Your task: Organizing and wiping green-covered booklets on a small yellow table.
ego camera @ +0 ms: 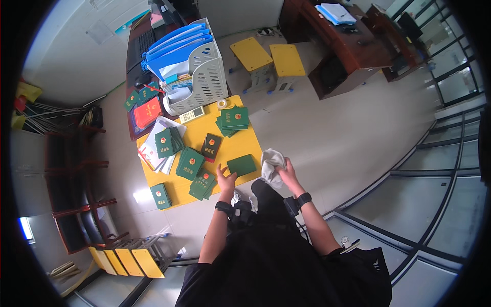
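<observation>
My right hand (287, 175) grips a crumpled white cloth (271, 163) just past the right edge of the yellow table (182, 192). A green booklet (241, 165) lies at the table's near right corner, its upper face plain. Beside its left end is my left hand (226, 180), fingers apart and holding nothing; whether a fingertip touches the booklet I cannot tell. Further left are a fanned stack of green booklets (202, 183) and a thicker stack (190, 164). A dark booklet (211, 146) with a red emblem sits behind, partly over something red.
More green booklets stand at the back right (234, 118), on white papers (163, 142) and at the front left (160, 195). A tape roll (221, 104) and a remote control (192, 114) lie near the grey file holder (209, 76). Two yellow stools (251, 53) stand beyond.
</observation>
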{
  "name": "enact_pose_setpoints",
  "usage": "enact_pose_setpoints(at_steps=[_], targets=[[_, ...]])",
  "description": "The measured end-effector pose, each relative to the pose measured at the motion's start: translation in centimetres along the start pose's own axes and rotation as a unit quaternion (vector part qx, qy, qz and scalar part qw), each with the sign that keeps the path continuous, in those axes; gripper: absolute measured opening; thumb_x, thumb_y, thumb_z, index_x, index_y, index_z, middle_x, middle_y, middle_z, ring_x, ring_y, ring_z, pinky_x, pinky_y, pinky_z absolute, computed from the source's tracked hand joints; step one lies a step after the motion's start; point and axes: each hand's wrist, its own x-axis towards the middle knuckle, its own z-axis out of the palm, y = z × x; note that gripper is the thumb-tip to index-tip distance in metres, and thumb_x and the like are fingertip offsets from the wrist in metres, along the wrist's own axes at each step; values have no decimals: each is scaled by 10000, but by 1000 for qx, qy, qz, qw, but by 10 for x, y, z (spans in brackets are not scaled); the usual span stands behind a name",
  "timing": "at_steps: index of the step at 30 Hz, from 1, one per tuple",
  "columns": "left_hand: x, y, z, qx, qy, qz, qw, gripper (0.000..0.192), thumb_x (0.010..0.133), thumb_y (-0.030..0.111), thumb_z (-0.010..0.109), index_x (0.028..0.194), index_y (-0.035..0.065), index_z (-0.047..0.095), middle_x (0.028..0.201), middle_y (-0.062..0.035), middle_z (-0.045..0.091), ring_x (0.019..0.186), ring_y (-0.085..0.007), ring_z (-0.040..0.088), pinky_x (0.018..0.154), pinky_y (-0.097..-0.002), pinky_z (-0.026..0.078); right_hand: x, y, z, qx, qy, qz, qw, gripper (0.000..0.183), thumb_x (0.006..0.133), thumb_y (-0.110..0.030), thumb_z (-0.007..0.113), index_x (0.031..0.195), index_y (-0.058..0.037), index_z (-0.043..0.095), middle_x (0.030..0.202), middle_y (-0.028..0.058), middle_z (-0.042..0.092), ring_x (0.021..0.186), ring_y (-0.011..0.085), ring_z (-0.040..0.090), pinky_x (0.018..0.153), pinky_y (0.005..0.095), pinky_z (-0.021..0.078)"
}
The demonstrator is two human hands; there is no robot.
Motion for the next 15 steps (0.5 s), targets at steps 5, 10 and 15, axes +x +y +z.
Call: enact_pose_setpoints(at_steps=[5,10,15], targets=[[15,-25,-4,-123,-48,-167,977,388,711,-23,544,1087,28,467,853,-102,548,616,-156,551,530,-288,502,-20,-23,30,-97,58,-166,980,446,695,-141,570,1097,-36,405,974,220,534,927,360,521,780,386,426],[-3,-41,8,-211,-33,-194,958,180,772,29,528,951,7,524,837,-81,566,641,-172,581,553,-290,516,-10,-10,59,-293,36,-90,951,518,737,-259,569,1184,-153,329,1043,247,438,899,424,503,760,458,432],[-7,-46,13,-223,15,-196,955,134,805,94,520,857,1,601,656,-36,539,552,-110,522,483,-235,455,-14,-3,93,-395,-45,-47,916,530,749,-286,562,1189,-129,309,1055,259,441,911,436,499,743,471,436]])
